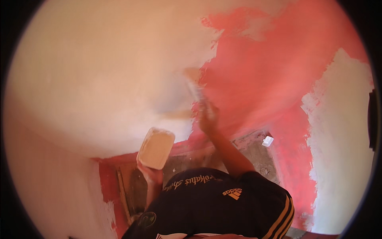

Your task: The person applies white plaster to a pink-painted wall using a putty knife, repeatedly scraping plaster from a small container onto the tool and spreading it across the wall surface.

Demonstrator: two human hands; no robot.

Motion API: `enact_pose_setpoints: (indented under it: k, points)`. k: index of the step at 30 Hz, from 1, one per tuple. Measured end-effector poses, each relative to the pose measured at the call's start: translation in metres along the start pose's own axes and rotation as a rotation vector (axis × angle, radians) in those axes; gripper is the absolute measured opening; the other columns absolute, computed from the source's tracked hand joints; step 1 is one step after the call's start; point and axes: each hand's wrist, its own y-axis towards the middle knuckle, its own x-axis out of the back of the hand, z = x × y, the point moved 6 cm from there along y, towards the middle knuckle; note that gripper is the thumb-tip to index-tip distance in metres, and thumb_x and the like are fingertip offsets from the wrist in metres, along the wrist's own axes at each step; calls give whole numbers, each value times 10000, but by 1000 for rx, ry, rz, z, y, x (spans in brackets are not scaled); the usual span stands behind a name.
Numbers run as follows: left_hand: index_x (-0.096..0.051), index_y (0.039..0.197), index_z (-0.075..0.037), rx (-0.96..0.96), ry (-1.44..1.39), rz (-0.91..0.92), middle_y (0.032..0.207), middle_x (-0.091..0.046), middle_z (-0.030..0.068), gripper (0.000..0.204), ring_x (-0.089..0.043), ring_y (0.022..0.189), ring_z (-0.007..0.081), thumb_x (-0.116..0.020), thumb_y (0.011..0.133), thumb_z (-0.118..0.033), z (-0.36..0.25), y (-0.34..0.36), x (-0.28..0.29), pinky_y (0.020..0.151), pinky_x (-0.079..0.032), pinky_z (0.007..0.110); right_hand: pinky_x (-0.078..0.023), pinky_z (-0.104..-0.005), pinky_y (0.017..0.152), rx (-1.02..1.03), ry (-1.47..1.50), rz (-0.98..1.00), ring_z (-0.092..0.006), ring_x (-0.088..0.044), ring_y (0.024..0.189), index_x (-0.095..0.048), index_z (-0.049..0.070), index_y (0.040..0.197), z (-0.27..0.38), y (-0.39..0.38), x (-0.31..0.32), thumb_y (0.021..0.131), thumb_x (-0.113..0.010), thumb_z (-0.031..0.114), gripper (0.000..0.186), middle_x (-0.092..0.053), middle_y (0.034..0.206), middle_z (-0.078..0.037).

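My left hand (149, 173) holds up a rectangular container (155, 148) with cream-coloured paint in it, low in front of the wall. My right hand (207, 115), blurred by motion, is closed round a paint tool, probably a brush (193, 88), raised against the wall (99, 71). The tool is at the ragged border between the cream coat and the salmon-pink paint (258, 71); whether it touches the surface I cannot tell.
Below me is a dusty, stained floor (254, 155), with long wooden pieces (122, 187) at the lower left. A small white fitting (267, 141) shows at right. A side wall (334, 147) has patchy cream and pink paint. My dark shirt fills the lower middle.
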Motion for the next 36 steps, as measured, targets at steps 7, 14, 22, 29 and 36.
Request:
enact_pose_setpoints:
  k: [7, 14, 22, 29, 36]
  points:
    - [-417, 1475, -100, 230, 0, 113, 1484, -489, 83, 596, -467, 1375, 252, -296, 1071, -522, 37, 17, -87, 1139, -394, 423, -497, -371, 1012, -426, 610, -141, -174, -612, 1127, -585, 19, 1233, -50, -17, 103, 990, -576, 22, 243, -647, 1220, -103]
    - [-399, 1487, -70, 435, -49, 70, 1482, -492, 102, 627, -497, 1348, 265, -276, 1065, -517, 94, 11, -148, 1113, -430, 452, -508, -409, 984, -201, 316, 8, -208, -628, 1078, -523, 42, 948, -27, -27, 149, 925, -567, -102, 152, -668, 1147, -133]
    - [-346, 1524, -111, 448, -41, 91, 1509, -461, 89, 659, -431, 1409, 255, -207, 1064, -563, 131, 9, -162, 1141, -375, 457, -522, -472, 959, 310, -197, 478, -370, -673, 1054, -511, 25, 844, -27, -43, 157, 807, -514, -165, 194, -743, 1007, -186]
    - [-362, 1507, -125, 366, -7, 7, 1491, -474, 86, 621, -453, 1387, 255, -206, 1072, -539, 136, 11, -163, 1130, -390, 454, -476, -558, 1014, 184, 168, 506, -371, -678, 1025, -475, 27, 861, -48, -65, 151, 813, -500, -200, 233, -742, 974, -179]
    - [-361, 1498, -98, 337, -66, -67, 1477, -483, 89, 613, -480, 1363, 250, -229, 1076, -522, 131, 7, -153, 1123, -405, 435, -476, -442, 1025, -74, 459, 353, -299, -646, 1089, -552, 23, 990, -58, -49, 158, 927, -529, -137, 174, -679, 1137, -196]
